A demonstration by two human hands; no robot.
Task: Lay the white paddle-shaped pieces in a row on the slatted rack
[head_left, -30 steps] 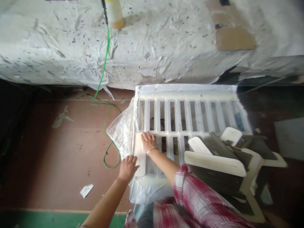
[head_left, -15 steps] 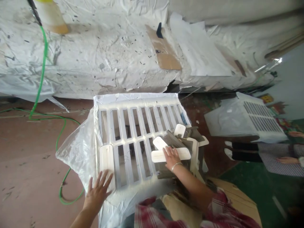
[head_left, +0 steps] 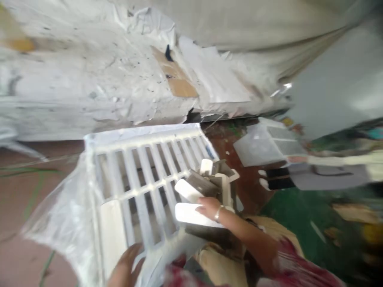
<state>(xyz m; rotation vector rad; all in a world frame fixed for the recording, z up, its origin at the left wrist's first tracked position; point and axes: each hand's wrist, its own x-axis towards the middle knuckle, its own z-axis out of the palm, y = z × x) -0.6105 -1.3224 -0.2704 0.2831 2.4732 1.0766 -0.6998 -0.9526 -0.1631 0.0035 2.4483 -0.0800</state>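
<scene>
Fingers of the right hand (head_left: 208, 207) curl on a white strip (head_left: 191, 213) lying under them atop the stack, while the left hand (head_left: 125, 267), fingers apart, rests by the white grille (head_left: 143, 175).

Bright daylight, heavy motion blur throughout

Left hand (head_left: 125, 265): bare, no glove or ring to be seen; blurred at the bottom edge of the view.
Right hand (head_left: 208, 207): bare, with a thin pale bangle (head_left: 217, 214) round the wrist.
Forearms: both were uncovered.
Sleeve (head_left: 287, 259): red-and-white checked shirt cloth, rolled or cut short above the right elbow, badly blurred.
Lap: pale tan cloth (head_left: 221, 267) showed under the shirt.
</scene>
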